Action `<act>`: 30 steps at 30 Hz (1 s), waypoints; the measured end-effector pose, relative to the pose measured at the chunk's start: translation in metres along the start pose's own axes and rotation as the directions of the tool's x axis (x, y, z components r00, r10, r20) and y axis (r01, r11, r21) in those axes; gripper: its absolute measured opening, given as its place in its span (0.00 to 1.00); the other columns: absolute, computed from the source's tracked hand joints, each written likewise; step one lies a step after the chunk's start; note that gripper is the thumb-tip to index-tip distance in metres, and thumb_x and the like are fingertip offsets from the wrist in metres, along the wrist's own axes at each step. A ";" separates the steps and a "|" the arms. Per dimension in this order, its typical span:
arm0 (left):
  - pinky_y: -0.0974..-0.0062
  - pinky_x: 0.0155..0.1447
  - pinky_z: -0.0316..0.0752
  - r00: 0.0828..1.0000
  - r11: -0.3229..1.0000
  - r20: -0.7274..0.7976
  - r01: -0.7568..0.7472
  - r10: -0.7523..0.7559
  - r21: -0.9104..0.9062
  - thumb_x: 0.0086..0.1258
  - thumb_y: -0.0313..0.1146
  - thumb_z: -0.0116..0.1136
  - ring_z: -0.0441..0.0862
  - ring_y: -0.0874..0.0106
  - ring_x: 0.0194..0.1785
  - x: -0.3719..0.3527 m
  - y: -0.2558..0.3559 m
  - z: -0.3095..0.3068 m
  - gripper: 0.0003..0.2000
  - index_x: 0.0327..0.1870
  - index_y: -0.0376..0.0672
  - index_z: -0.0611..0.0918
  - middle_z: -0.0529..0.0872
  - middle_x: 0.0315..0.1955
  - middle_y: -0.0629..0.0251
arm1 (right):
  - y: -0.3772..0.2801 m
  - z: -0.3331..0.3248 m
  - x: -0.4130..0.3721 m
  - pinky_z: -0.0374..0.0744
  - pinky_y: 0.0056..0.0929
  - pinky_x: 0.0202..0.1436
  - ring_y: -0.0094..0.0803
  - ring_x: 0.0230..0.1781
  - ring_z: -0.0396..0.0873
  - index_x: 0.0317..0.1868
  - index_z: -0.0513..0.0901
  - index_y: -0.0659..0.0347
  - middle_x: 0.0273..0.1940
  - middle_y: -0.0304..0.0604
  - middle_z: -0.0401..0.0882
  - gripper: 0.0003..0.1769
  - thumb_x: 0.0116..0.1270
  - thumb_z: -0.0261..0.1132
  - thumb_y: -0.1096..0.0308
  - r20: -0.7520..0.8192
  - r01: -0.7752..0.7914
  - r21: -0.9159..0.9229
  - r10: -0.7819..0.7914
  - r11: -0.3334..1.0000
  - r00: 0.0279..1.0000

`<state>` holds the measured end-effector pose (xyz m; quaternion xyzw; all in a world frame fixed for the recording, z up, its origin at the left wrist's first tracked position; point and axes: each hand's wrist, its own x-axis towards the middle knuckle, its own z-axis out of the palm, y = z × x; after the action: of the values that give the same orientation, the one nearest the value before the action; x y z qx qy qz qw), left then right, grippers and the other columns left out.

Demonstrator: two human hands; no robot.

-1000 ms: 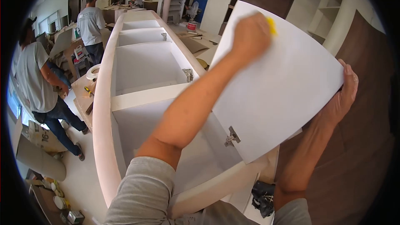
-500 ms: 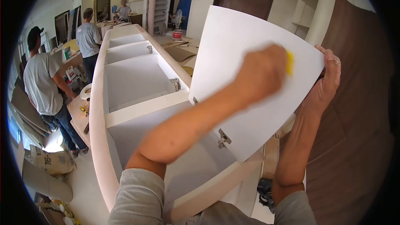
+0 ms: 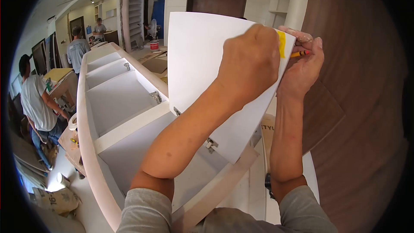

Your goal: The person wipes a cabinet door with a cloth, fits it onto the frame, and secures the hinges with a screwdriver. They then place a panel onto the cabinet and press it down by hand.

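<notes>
A white cabinet door [image 3: 194, 51] stands tilted over the long cabinet, with metal hinges [image 3: 211, 145] on its lower edge. My left hand [image 3: 252, 62] is closed on a flat yellow piece [image 3: 282, 44] against the door's face, near its upper right corner. What the piece is made of cannot be made out. My right hand [image 3: 304, 62] grips the door's right edge near that corner. A yellow pencil [image 3: 300, 54] with a red end shows between its fingers and thumb.
The long white cabinet [image 3: 116, 99] has several open compartments, with hinges on its right wall. Brown sheets [image 3: 358, 103] rise at the right. One person [image 3: 39, 99] stands at the left, with others further back. A red-and-white bucket [image 3: 154, 45] is on the floor.
My left hand has moved the yellow piece closer to the door's upper right corner. The pencil has come into sight at my right hand. The view has shifted, so the door appears further left.
</notes>
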<state>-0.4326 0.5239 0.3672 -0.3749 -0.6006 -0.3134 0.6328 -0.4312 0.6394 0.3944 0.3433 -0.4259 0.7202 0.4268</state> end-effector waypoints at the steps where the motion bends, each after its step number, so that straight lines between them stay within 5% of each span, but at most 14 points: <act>1: 0.63 0.28 0.73 0.999 1.000 0.036 0.010 -0.010 0.003 0.60 0.20 0.63 0.78 0.56 0.25 -0.004 0.004 -0.002 0.06 0.34 0.39 0.78 0.76 0.26 0.58 | 0.003 -0.002 0.002 0.76 0.29 0.54 0.35 0.45 0.81 0.37 0.80 0.64 0.44 0.58 0.86 0.27 0.80 0.43 0.52 0.007 0.007 -0.001 -0.006 1.000 1.000; 3: 0.62 0.29 0.73 0.991 0.998 0.120 0.056 -0.054 -0.009 0.61 0.20 0.62 0.77 0.55 0.25 -0.021 0.012 -0.009 0.06 0.34 0.39 0.77 0.76 0.27 0.58 | 0.005 -0.004 0.002 0.76 0.31 0.55 0.36 0.45 0.81 0.37 0.80 0.64 0.44 0.58 0.86 0.27 0.80 0.42 0.52 0.021 0.002 0.023 -0.002 1.000 1.000; 8: 0.62 0.29 0.73 1.000 1.000 0.030 -0.010 0.010 0.004 0.61 0.21 0.62 0.78 0.55 0.27 0.006 0.006 -0.006 0.06 0.31 0.39 0.76 0.76 0.26 0.58 | -0.003 0.003 -0.002 0.77 0.35 0.56 0.38 0.46 0.81 0.38 0.79 0.65 0.44 0.59 0.86 0.26 0.80 0.43 0.53 0.017 0.017 -0.050 -0.017 0.999 1.000; 10: 0.62 0.30 0.73 1.000 1.000 0.018 -0.026 0.026 -0.010 0.62 0.21 0.63 0.78 0.56 0.27 0.009 0.009 -0.003 0.06 0.32 0.39 0.76 0.76 0.25 0.58 | 0.001 0.001 -0.001 0.77 0.36 0.56 0.39 0.46 0.81 0.38 0.78 0.65 0.43 0.59 0.86 0.25 0.79 0.44 0.53 0.026 -0.016 0.050 0.015 0.999 1.000; 14: 0.63 0.30 0.74 0.987 0.987 0.119 0.119 -0.105 -0.112 0.62 0.22 0.63 0.79 0.55 0.27 -0.032 0.019 -0.017 0.06 0.31 0.38 0.76 0.77 0.25 0.58 | 0.003 -0.002 0.000 0.77 0.36 0.57 0.39 0.46 0.81 0.38 0.78 0.65 0.43 0.58 0.85 0.24 0.79 0.44 0.54 0.023 -0.070 0.136 0.067 0.988 0.997; 18: 0.63 0.29 0.74 0.998 0.999 -0.062 -0.019 0.022 0.045 0.64 0.23 0.62 0.78 0.54 0.25 0.022 -0.009 -0.010 0.04 0.34 0.37 0.78 0.79 0.26 0.56 | -0.007 0.003 -0.004 0.77 0.35 0.56 0.38 0.45 0.81 0.39 0.79 0.66 0.44 0.58 0.85 0.24 0.79 0.45 0.54 0.046 -0.027 0.034 0.026 0.999 0.999; 19: 0.61 0.30 0.74 0.997 0.998 -0.044 0.053 -0.055 -0.045 0.64 0.22 0.61 0.78 0.54 0.26 0.028 -0.009 -0.010 0.04 0.34 0.37 0.77 0.78 0.27 0.54 | -0.005 0.002 -0.003 0.77 0.34 0.56 0.38 0.45 0.81 0.39 0.79 0.65 0.44 0.57 0.86 0.24 0.79 0.46 0.54 0.044 -0.021 0.051 0.018 0.999 0.999; 23: 0.62 0.29 0.75 0.987 0.987 -0.089 0.140 -0.133 0.080 0.64 0.22 0.61 0.78 0.55 0.25 -0.056 0.013 -0.008 0.03 0.34 0.37 0.78 0.80 0.27 0.52 | 0.001 -0.002 -0.001 0.78 0.31 0.53 0.33 0.45 0.81 0.39 0.80 0.64 0.42 0.52 0.85 0.22 0.79 0.48 0.54 0.050 -0.063 0.066 0.060 0.996 0.997; 26: 0.64 0.29 0.75 0.951 0.938 -0.165 0.290 -0.261 0.189 0.67 0.23 0.59 0.80 0.58 0.25 -0.122 -0.029 -0.024 0.02 0.32 0.37 0.79 0.81 0.24 0.52 | 0.005 -0.007 0.002 0.78 0.30 0.52 0.31 0.44 0.80 0.39 0.80 0.64 0.41 0.49 0.85 0.18 0.76 0.53 0.57 0.044 -0.052 -0.016 0.053 0.999 0.998; 28: 0.66 0.29 0.75 0.725 0.721 -0.164 0.687 -0.669 0.097 0.71 0.26 0.56 0.80 0.62 0.22 -0.116 -0.066 -0.045 0.06 0.32 0.35 0.79 0.82 0.21 0.52 | 0.007 -0.005 0.002 0.77 0.30 0.53 0.31 0.43 0.79 0.39 0.80 0.65 0.42 0.49 0.84 0.16 0.73 0.59 0.58 0.028 -0.017 -0.043 0.018 0.999 0.999; 30: 0.66 0.29 0.75 0.801 0.787 -0.181 0.597 -0.571 0.158 0.68 0.25 0.58 0.80 0.60 0.24 -0.107 -0.077 -0.046 0.03 0.33 0.37 0.79 0.81 0.23 0.54 | 0.005 0.000 -0.001 0.77 0.30 0.52 0.29 0.42 0.79 0.38 0.80 0.64 0.42 0.48 0.84 0.12 0.72 0.60 0.61 0.035 -0.042 0.060 0.040 0.997 0.999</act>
<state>-0.4825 0.4388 0.2680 -0.0825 -0.6759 -0.4522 0.5760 -0.4354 0.6379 0.3918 0.3593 -0.4178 0.7354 0.3943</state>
